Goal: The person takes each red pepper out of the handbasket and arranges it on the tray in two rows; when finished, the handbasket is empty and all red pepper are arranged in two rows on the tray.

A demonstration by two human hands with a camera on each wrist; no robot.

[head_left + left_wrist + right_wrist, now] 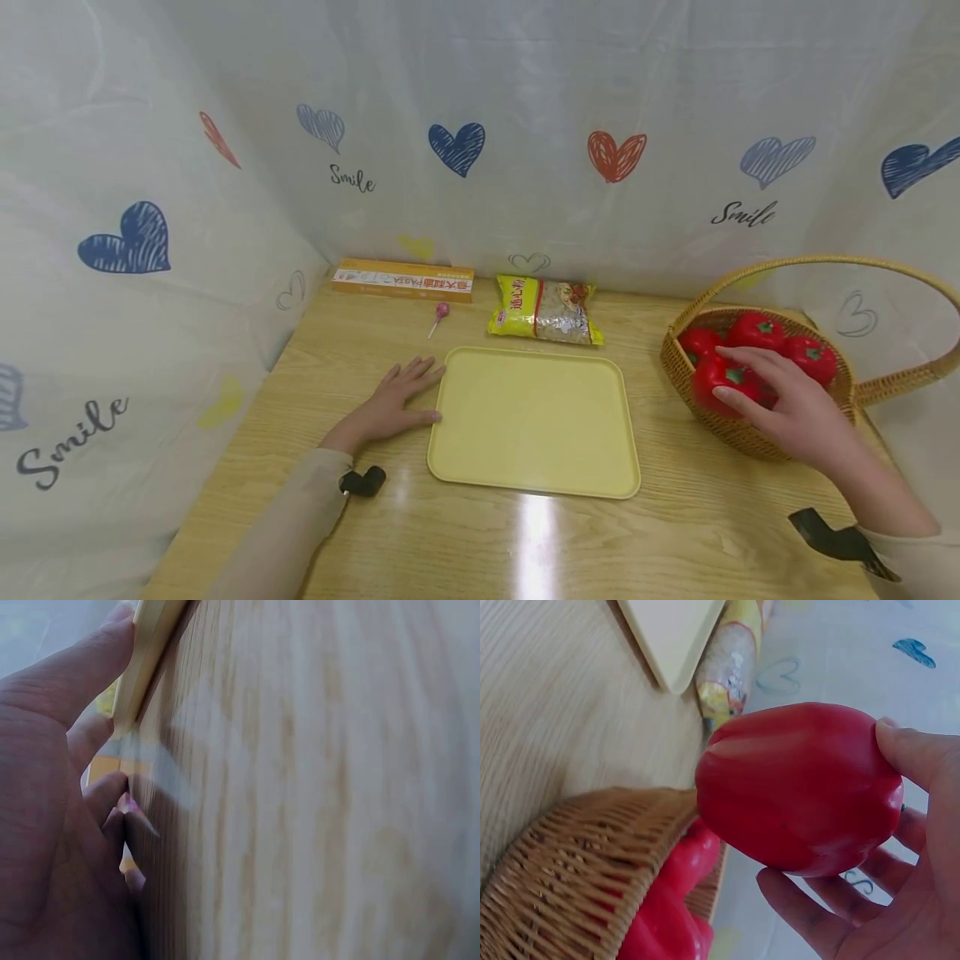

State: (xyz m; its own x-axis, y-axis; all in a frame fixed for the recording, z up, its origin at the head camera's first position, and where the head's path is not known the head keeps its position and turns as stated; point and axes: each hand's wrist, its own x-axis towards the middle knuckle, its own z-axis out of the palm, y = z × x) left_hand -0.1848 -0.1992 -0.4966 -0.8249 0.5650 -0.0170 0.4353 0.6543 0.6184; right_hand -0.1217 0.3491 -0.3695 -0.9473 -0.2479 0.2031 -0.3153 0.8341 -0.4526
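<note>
My right hand [798, 412] grips a red bell pepper [799, 787] between thumb and fingers, at the near left rim of the wicker basket [742, 435]. In the right wrist view the held pepper is raised above the basket rim. More red bell peppers [757, 331] with green stems lie in the basket, partly hidden by the hand. My left hand [393, 404] lies at the left edge of the yellow tray [536, 425], its fingers spread. In the left wrist view, the thumb touches the tray's side. The tray bears nothing.
Behind the tray lies a yellow bag of pasta [547, 311]. An orange pasta box [402, 281] lies at the back left, with a purple lollipop [442, 310] in front of it. The basket's tall handle [810, 260] arches to the right. White curtains surround the wooden table [375, 533].
</note>
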